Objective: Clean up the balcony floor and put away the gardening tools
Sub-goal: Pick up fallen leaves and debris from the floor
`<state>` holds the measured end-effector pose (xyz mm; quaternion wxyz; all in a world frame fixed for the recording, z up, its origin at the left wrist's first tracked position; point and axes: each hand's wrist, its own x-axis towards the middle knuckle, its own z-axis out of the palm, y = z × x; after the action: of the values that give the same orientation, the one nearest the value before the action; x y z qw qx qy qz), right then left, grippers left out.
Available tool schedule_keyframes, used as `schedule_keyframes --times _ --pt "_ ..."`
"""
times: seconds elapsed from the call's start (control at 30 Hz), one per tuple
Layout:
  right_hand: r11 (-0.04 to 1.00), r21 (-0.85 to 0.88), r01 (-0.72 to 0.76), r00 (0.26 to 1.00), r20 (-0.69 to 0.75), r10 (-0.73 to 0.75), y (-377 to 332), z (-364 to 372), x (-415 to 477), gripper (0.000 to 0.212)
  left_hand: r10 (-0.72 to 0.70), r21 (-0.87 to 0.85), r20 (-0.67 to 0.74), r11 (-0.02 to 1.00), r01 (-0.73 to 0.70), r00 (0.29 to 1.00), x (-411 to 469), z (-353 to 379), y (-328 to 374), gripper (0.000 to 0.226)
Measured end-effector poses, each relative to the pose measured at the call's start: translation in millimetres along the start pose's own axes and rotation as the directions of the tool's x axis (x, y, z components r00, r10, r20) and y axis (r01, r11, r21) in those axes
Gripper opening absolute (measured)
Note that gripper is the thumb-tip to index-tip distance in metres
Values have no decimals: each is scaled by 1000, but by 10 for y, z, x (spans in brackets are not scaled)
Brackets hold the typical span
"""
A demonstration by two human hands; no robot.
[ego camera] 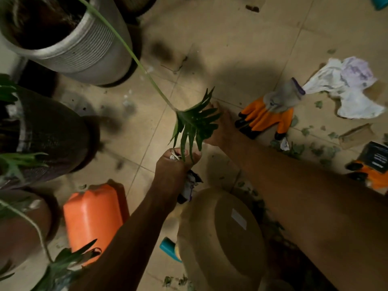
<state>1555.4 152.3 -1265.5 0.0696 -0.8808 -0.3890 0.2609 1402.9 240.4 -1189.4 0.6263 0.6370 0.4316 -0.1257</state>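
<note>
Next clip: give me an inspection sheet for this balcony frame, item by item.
Surface: beige tiled floor, green leaf scraps strewn over it.
Job's things: orange-and-grey work glove lying on tiles; second orange glove at right edge.
Clutter: crumpled white cloth, cardboard strip, tan round pot.
Grippers: left hand grips crumpled white-and-purple scraps; right hand reaches to the floor, fingers partly hidden by green split leaf.
Cables: nothing seen.
Surroundings: grey ribbed planter, dark planter, orange plastic container.

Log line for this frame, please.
left hand grips crumpled scraps | right hand reaches toward floor beside orange glove | leaf bits scattered
</note>
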Motion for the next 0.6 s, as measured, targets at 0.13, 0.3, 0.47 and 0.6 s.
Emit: schedule_keyframes --times 0.13,0.3,0.47,0.6 --pt "978 43 -203 978 47 201 -79 170 76 73 -35 22 -52 999 36 998 -31 -40 -141 18" --pt "904 293 -312 950 106 294 -77 105 -47 63 -116 -12 -135 993 116 984 -87 -126 -290 34" --pt "776 493 -394 904 52 425 -186 190 -422 14 -95 -66 -175 994 85 980 -210 -237 -133 25" --pt "268 874 -406 770 169 615 -219 -85 -1173 19 -66 -51 -150 997 59 987 -472 -277 155 21"
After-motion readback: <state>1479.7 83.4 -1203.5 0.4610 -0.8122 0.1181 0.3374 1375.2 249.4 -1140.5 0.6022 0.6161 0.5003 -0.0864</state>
